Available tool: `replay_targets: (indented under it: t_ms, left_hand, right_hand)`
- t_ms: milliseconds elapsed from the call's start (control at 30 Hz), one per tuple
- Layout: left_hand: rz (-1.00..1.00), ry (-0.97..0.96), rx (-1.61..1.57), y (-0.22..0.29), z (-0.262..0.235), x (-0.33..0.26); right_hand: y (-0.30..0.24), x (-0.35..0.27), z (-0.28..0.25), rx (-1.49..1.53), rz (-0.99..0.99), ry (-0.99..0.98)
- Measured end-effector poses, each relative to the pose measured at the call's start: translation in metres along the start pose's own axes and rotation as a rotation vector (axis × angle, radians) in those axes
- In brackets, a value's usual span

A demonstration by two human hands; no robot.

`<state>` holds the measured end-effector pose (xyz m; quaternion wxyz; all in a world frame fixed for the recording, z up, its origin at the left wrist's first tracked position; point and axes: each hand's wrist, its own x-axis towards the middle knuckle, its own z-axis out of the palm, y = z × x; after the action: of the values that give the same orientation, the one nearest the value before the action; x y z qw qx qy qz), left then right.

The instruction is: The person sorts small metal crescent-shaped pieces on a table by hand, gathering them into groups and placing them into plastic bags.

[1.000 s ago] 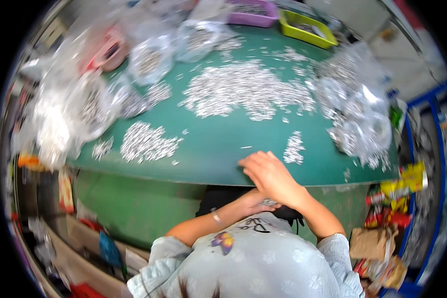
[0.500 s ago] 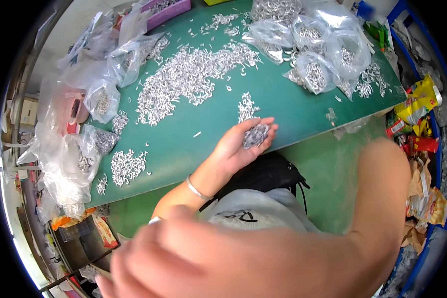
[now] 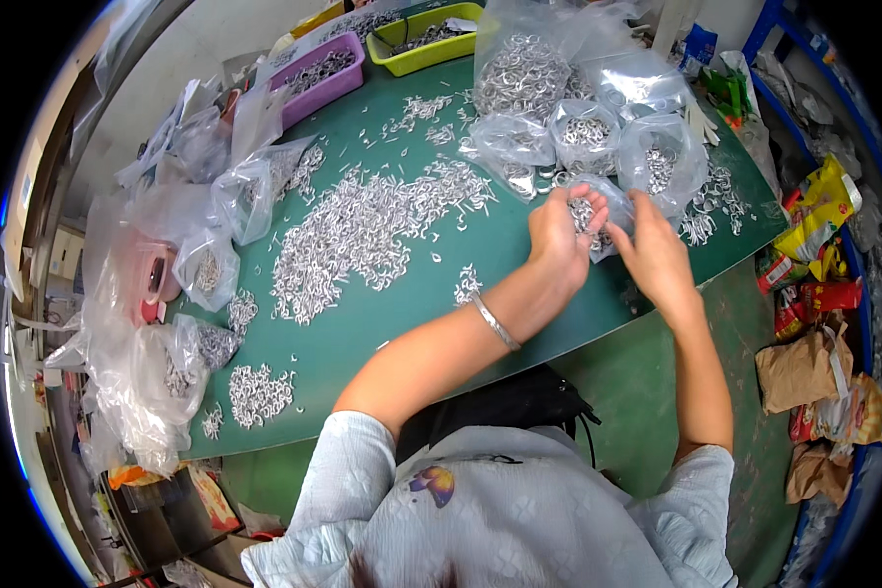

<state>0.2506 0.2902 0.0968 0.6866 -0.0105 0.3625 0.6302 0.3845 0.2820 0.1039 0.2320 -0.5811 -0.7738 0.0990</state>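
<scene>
My left hand (image 3: 562,233), a bangle on its wrist, is cupped around a heap of small curved silvery metal pieces (image 3: 580,212). It is at the mouth of a clear plastic bag (image 3: 612,199) on the right of the table. Close beside it, my right hand (image 3: 654,257) has its thumb and fingers spread apart against the same bag. Its fingertips partly overlap the plastic, and I see no metal pieces in it. A small pile of these pieces (image 3: 467,284) lies left of my left forearm, and a large spread (image 3: 348,240) covers the table's middle.
More filled clear bags (image 3: 524,78) crowd the far right of the green table (image 3: 402,367). A purple bin (image 3: 318,78) and a yellow-green bin (image 3: 423,39) stand at the back. Plastic bags (image 3: 127,323) line the left edge. Snack packets (image 3: 818,211) and paper bags hang on the right.
My left hand has moved forward and right with the metal pieces, to the bag. My right arm, which was blurred across the near foreground, has swung out to the bag as well. The view has shifted.
</scene>
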Motion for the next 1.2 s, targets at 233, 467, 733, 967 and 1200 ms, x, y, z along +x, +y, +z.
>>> replay_targets:
  t_ms: [233, 467, 733, 967, 1200]
  left_hand:
    - [0.29, 0.106, 0.109, -0.024, 0.016, 0.022]
    - [0.57, -0.117, 0.602, -0.035, 0.003, 0.036]
    - [1.193, -0.362, 1.058, -0.019, -0.021, 0.023]
    - [0.725, -0.15, 1.447, 0.016, -0.041, 0.049]
    - [0.895, -0.178, 1.356, 0.028, -0.023, 0.061]
  right_hand:
    - [0.01, 0.024, 0.015, 0.39, 0.171, 0.021]
    - [0.011, 0.026, 0.012, 0.548, 0.235, 0.047]
    - [0.021, 0.028, 0.01, 0.637, 0.291, 0.02]
    - [0.02, 0.032, 0.012, 0.648, 0.251, 0.038]
    - [0.039, 0.036, 0.021, 0.459, 0.199, 0.151]
